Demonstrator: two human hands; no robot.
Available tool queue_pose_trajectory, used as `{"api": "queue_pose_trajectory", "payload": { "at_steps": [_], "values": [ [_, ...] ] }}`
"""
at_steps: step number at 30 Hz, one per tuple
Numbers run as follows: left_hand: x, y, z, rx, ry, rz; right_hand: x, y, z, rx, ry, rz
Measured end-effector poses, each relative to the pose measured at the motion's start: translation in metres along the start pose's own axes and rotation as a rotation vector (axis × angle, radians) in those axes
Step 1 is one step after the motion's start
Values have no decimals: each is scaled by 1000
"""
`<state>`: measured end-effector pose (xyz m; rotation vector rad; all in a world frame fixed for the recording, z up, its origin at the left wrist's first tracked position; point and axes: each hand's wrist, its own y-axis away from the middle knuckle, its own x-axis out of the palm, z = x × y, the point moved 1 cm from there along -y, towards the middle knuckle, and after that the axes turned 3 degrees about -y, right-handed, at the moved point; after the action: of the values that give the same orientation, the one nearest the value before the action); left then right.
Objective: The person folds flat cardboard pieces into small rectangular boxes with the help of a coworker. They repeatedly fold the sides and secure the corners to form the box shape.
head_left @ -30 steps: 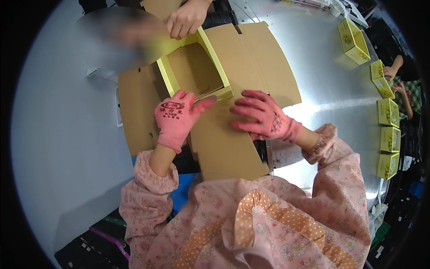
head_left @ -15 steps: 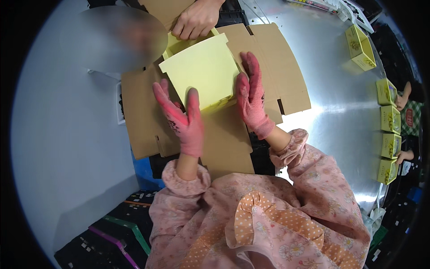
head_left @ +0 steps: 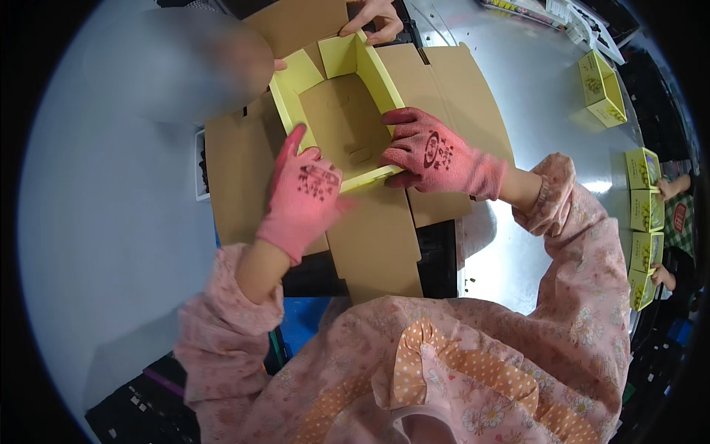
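Observation:
A yellow box (head_left: 381, 78) with printed walls stands over the brown cardboard in front of me, open at the top. Brown cardboard with oval cuts shows inside it; whether this is its own floor I cannot tell. My right hand (head_left: 436, 155), in a pink glove, grips the right wall by the near corner. At the near left corner is my left hand (head_left: 307, 196), also pink-gloved and slightly blurred, with one finger stretched along the left wall and the others curled over the rim. Across from me, a co-worker's hand (head_left: 377, 21) holds the far right corner.
Flaps of an opened brown carton (head_left: 462, 111) spread around the box over a black crate (head_left: 436, 259). Rightward stretches a shiny metal table (head_left: 529, 148). One yellow box (head_left: 601, 89) stands at its far right, with several more (head_left: 645, 211) along the right edge by another person's hands (head_left: 669, 185).
The pale yellow panel that faced up is gone from view, and the open inside shows. My flat hands have turned over onto the walls. The co-worker's hand has shifted right.

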<state>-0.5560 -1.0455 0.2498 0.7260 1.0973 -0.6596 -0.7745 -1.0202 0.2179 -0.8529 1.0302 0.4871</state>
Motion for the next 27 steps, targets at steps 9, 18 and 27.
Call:
{"api": "queue_pose_trajectory", "payload": {
  "at_steps": [9, 18, 27],
  "values": [
    [9, -46, -1, 334, 1016, 682, 25, 13, 36, 193, -151, -396],
    [24, -72, 2, 499, 1097, 1015, 60, 30, 58, 517, -544, -691],
    [17, -103, 14, 646, 1386, 1525, 49, 13, 52, 580, -554, -706]
  ]
}}
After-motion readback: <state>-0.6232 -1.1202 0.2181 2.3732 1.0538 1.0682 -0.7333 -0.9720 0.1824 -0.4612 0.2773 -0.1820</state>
